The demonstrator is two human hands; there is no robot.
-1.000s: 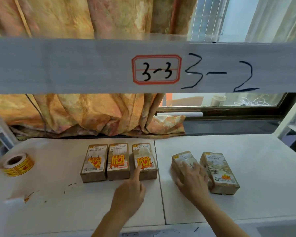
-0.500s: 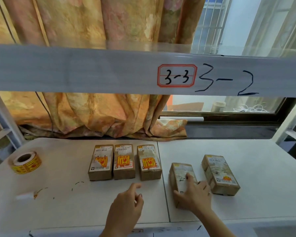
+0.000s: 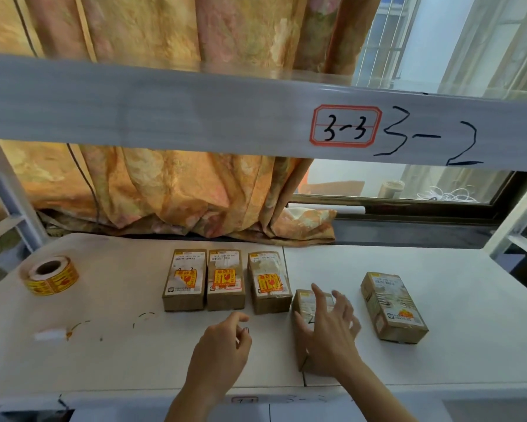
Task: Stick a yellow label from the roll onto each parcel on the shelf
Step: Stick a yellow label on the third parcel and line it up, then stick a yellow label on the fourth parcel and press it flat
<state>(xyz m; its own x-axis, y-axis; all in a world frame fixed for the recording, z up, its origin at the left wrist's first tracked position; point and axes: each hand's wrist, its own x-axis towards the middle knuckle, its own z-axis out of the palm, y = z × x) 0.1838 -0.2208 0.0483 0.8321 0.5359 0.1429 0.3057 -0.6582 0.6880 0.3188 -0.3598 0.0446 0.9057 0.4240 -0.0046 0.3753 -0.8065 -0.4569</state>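
The upper shelf beam (image 3: 195,117) carries a red-bordered sticker (image 3: 345,125) reading "3-3", and just beside it "3-2" is handwritten in black marker (image 3: 428,137). Print on the parcels' yellow labels (image 3: 224,277) and on the label roll (image 3: 49,275) is too small to read.

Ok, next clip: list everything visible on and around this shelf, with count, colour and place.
labelled parcels: three, brown with yellow labels, side by side mid-shelf
parcel under the right hand: one, brown, right of the row
far-right parcel: one, brown, alone at right
label roll: one, yellow, far left
backing scrap: one, white, front left
shelf: white; beam above marked 3-3 and 3-2
curtain: orange floral, behind
window: behind, right
left hand: empty, loosely curled before the row
right hand: fingers spread on the parcel
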